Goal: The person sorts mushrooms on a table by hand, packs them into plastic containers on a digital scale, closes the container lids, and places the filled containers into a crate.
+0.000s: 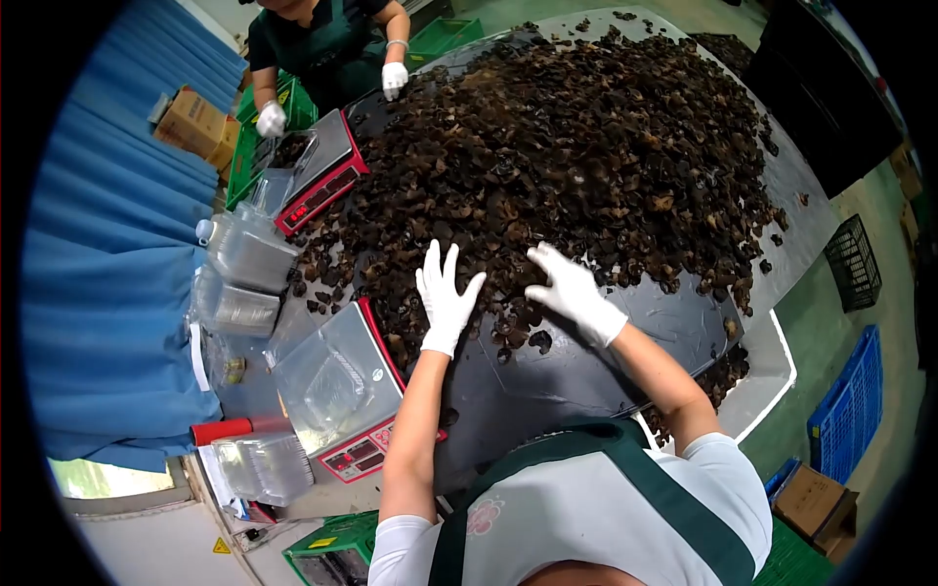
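Note:
A wide heap of dark brown, curled dried wood ear mushrooms covers most of the table. My left hand, in a white glove, lies at the near edge of the heap with its fingers spread. To its right, my right hand, also gloved, reaches over the edge of the pile with fingers stretched out. Neither hand shows anything held. Loose mushroom pieces lie between the two. Left of my left hand stands a red-rimmed weighing scale with a clear plastic container on its pan.
Stacked clear plastic boxes stand along the left side, near a second red scale. A co-worker in white gloves stands across the table. A white bin with mushrooms sits at the right; a blue crate lies beyond.

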